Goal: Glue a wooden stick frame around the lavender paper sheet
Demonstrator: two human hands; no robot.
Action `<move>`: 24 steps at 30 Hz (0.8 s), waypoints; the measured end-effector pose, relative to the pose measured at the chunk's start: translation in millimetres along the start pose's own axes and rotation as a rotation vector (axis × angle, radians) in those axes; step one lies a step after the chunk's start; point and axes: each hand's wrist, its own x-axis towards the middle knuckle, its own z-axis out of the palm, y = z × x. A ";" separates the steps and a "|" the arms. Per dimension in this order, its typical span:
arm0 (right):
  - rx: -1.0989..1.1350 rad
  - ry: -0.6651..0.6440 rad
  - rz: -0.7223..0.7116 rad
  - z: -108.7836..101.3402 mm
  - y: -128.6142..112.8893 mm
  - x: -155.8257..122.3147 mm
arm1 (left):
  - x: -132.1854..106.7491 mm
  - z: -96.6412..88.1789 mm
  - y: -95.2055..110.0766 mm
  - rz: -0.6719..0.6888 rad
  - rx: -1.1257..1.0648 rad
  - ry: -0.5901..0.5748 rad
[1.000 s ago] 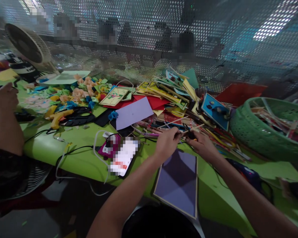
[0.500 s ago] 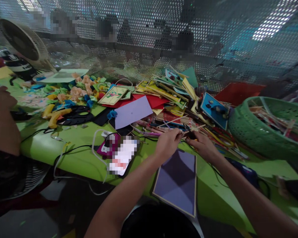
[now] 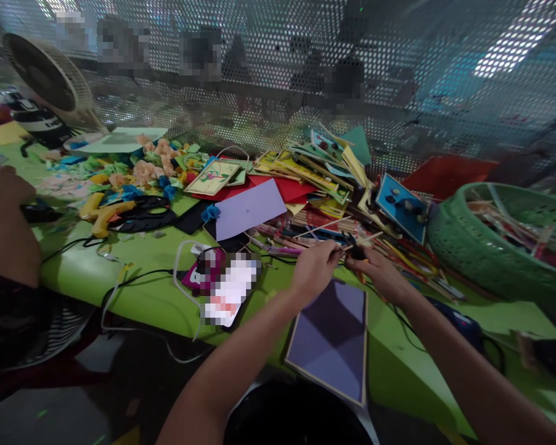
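My left hand (image 3: 315, 269) is closed in a pinch on a thin wooden stick (image 3: 347, 248), above the table. Close on its right, my right hand (image 3: 382, 275) is wrapped round dark pliers (image 3: 352, 242) with orange on the handles. The jaws of the pliers are at the stick, but I cannot tell whether they touch it. Just below both hands, a purple board (image 3: 331, 340) edged with wooden strips lies at the table's front edge. Behind the hands, many loose sticks (image 3: 319, 219) lie in a heap.
A green basket (image 3: 449, 241) with sticks stands right. Decorated cards (image 3: 301, 173) are piled behind. A phone (image 3: 231, 290), a purple box (image 3: 204, 272), a yellow glue gun (image 3: 104, 216) and crepe-paper pieces (image 3: 146, 170) lie left. Another person's hand (image 3: 4, 198) is at far left.
Both hands stay almost in place. The pliers have turned slightly, and their jaws show a little more. The other person's hand at the left has shifted slightly.
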 end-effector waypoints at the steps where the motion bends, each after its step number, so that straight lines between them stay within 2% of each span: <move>1: 0.002 0.002 -0.003 -0.5 -0.4 -0.3 | -0.1 0.3 0.2 -0.002 0.007 -0.006; 12: -0.155 0.009 0.009 -0.4 3.7 -6.3 | -0.6 2.2 3.1 -0.029 0.004 -0.080; 18: -0.209 0.060 -0.026 2.3 4.1 -5.1 | -0.7 4.6 1.0 -0.005 0.014 -0.044; 24: -0.176 0.009 -0.017 0.0 5.5 -1.1 | -1.4 3.3 0.2 -0.008 0.010 -0.040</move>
